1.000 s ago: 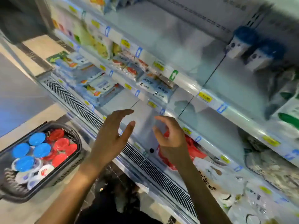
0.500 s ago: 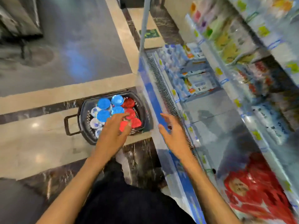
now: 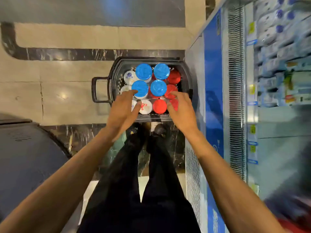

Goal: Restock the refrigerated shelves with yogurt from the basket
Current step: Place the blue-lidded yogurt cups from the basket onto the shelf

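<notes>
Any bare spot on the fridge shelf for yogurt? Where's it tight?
Free: the bare shelf right of the grille, between the stacked packs at the far end and the red goods nearest. Crowded: the basket, with cups lid to lid and no gap for a hand.

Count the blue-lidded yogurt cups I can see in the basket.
4, in a square block in the basket: far-left cup, far-right cup, near-left cup by the left hand's fingertips, near-right cup. Others may be hidden underneath.
</notes>
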